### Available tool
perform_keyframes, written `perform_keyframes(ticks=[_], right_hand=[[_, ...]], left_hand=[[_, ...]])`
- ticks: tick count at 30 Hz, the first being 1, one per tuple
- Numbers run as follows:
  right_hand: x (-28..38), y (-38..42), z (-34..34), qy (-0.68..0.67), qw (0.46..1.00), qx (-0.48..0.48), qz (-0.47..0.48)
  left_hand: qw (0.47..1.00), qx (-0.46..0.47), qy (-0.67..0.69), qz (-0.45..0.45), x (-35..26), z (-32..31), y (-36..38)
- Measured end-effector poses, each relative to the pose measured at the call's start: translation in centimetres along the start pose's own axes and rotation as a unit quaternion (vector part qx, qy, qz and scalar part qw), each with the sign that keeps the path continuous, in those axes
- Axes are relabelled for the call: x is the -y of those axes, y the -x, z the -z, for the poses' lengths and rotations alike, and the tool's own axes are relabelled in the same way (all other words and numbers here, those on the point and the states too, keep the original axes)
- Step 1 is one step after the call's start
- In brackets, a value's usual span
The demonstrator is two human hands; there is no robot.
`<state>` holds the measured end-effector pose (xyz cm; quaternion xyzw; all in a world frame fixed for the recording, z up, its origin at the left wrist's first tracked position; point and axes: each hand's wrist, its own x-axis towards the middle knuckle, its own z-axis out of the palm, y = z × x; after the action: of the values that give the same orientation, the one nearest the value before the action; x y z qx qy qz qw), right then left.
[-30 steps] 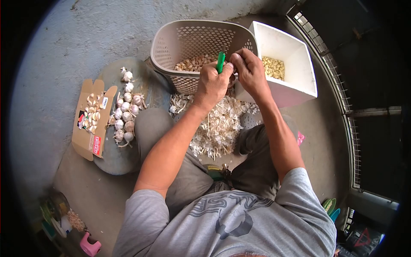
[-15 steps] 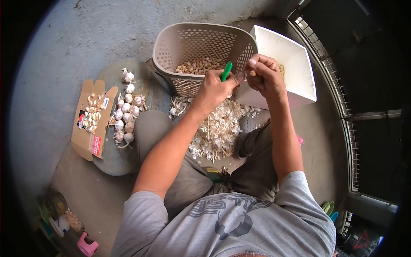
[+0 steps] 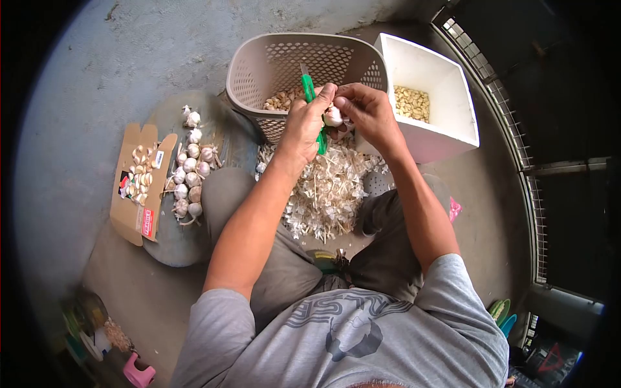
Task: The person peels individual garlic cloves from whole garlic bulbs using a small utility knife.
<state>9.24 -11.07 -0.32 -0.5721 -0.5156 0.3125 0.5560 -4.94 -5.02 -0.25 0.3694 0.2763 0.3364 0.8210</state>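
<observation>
Left grip [image 3: 301, 128]: mine, curled around a green cutter [image 3: 308, 88].
Right grip [image 3: 374, 118]: my fingertips pinching a garlic bulb [image 3: 333, 117], at the near side of the basket [image 3: 252, 55].
Peelings [image 3: 326, 200]: heaped before the basket.
Cloves [image 3: 278, 102]: inside the basket.
White box [image 3: 440, 137]: right of the basket.

The cutter [image 3: 308, 87] is green, the garlic [image 3: 333, 117] white. The basket [image 3: 238, 81] is taupe, patterned with holes; the box [image 3: 446, 138] is white, the peels [image 3: 326, 194] cream. Brown cardboard [image 3: 129, 221] bears a red-and-white label [image 3: 147, 222]; the grey shirt [image 3: 420, 343] has dark print [image 3: 352, 346].
</observation>
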Motion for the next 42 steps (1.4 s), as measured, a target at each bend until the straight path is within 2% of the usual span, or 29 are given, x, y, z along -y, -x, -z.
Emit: perform_keyframes(ticks=[3, 6, 9, 10, 13, 15, 17, 24, 26, 30, 33, 36, 39, 40, 42], right_hand=[[0.1, -0.2, 0.7, 0.055, 0.996, -0.019, -0.064], [1.2, -0.1, 0.5, 0.042, 0.994, -0.057, -0.078], [0.7, -0.3, 1.7, 0.032, 0.998, -0.037, -0.037], [0.7, -0.4, 1.4, -0.022, 0.998, -0.042, 0.03], [2.7, 0.1, 1.5, -0.009, 0.998, 0.008, -0.055], [2.6, 0.3, 0.6, 0.082, 0.994, 0.035, -0.066], [1.7, 0.4, 0.3, 0.142, 0.989, 0.038, -0.006], [1.5, 0.3, 0.3, 0.049, 0.998, 0.016, -0.048], [1.6, 0.4, 0.7, -0.022, 0.996, 0.031, -0.084], [1.0, -0.1, 2.6, -0.002, 0.987, 0.131, -0.089], [-0.6, -0.1, 2.4, 0.054, 0.991, 0.112, 0.048], [2.8, 0.8, 0.3, 0.146, 0.988, 0.047, 0.033], [2.6, 0.6, -0.4, 0.158, 0.987, 0.026, 0.02], [2.9, 0.6, -0.3, 0.147, 0.989, 0.019, 0.012], [2.9, 0.6, -0.1, 0.174, 0.984, 0.017, 0.042]], left_hand=[[0.997, 0.062, -0.033, 0.011, -0.4, 0.5, 0.0], [0.998, 0.06, -0.02, 0.02, -0.3, 0.9, -0.4], [0.999, 0.045, -0.021, -0.002, -0.8, 0.9, -0.3], [0.998, 0.034, -0.051, -0.017, -0.8, 0.9, -0.2], [0.987, 0.012, -0.141, -0.069, -0.5, 1.0, -0.4], [0.972, 0.015, -0.205, -0.115, 0.0, 0.9, -0.7], [0.98, 0.002, -0.175, -0.091, 0.3, 0.6, -0.5], [0.994, 0.004, -0.074, -0.077, 0.4, 0.4, -0.8], [0.998, -0.005, -0.035, -0.05, 0.0, 0.9, -1.0], [0.998, -0.006, -0.001, -0.055, -0.5, 1.7, -1.5], [0.993, -0.017, -0.045, -0.105, -0.3, 1.5, -1.5], [0.981, -0.034, -0.105, -0.158, 0.3, 1.4, -1.7], [0.988, 0.008, -0.095, -0.118, 0.8, 1.0, -1.3], [0.986, 0.005, -0.103, -0.131, 1.0, 1.1, -1.6], [0.99, 0.002, -0.079, -0.114, 1.0, 0.9, -1.5]])
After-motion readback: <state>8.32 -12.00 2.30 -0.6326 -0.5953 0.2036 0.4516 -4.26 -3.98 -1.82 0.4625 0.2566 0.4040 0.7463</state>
